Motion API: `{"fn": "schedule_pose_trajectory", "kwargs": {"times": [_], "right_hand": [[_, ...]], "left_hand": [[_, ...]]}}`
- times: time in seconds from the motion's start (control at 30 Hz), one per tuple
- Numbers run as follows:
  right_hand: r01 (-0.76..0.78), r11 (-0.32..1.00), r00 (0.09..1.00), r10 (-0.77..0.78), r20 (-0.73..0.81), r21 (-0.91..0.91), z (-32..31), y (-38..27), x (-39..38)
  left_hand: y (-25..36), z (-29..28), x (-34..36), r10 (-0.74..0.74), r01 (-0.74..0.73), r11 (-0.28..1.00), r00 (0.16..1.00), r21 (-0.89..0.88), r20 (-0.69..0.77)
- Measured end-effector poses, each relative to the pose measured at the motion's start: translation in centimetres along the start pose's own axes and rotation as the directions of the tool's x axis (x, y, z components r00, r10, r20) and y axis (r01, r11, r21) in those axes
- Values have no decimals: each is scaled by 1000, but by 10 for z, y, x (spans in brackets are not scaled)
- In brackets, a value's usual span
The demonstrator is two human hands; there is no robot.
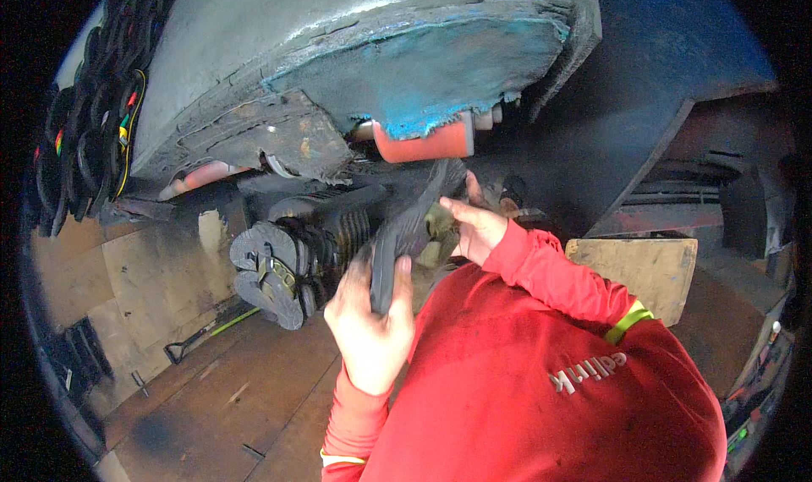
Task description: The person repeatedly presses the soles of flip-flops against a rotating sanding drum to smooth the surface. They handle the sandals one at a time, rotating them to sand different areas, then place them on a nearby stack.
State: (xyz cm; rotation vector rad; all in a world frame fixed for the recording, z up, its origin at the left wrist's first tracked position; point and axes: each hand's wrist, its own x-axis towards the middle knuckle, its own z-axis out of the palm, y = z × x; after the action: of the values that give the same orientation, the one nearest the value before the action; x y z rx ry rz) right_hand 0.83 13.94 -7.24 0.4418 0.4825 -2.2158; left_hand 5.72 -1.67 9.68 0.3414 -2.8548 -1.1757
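A dark grey flip-flop (387, 272) is held edge-on below an orange-red roller (423, 147), its far end close under the roller; whether they touch I cannot tell. My left hand (368, 325) grips the near end, thumb on one side and fingers on the other. Farther up, on the right side, my right hand (480, 228) steadies the flip-flop with its fingers. Motion blurs the flip-flop's far part, and something olive shows beside it.
Above hangs a grey machine hood (254, 51) with a ragged blue-coated lip (423, 68). Stacked flip-flops (269, 266) sit to the left. Many more dark pieces with coloured straps (93, 110) hang at far left. A wooden board (643, 266) stands at right; a green-handled tool (207, 334) lies on the floor.
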Motion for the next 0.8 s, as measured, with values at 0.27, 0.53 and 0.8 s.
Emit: {"fn": "schedule_pose_trajectory", "kwargs": {"times": [0.27, 0.53, 0.8], "right_hand": [[-8, 1000, 996, 8, -84, -8, -37, -36, 34], [24, 999, 992, -19, 128, -33, -21, -24, 8], [-8, 1000, 999, 8, -53, -16, -42, -30, 27]], "left_hand": [[-16, 54, 44, 172, -173, 984, 985, 40, 23], [-15, 25, 7, 194, -194, 981, 981, -6, 9], [-3, 41, 35, 208, -211, 975, 977, 69, 37]]}}
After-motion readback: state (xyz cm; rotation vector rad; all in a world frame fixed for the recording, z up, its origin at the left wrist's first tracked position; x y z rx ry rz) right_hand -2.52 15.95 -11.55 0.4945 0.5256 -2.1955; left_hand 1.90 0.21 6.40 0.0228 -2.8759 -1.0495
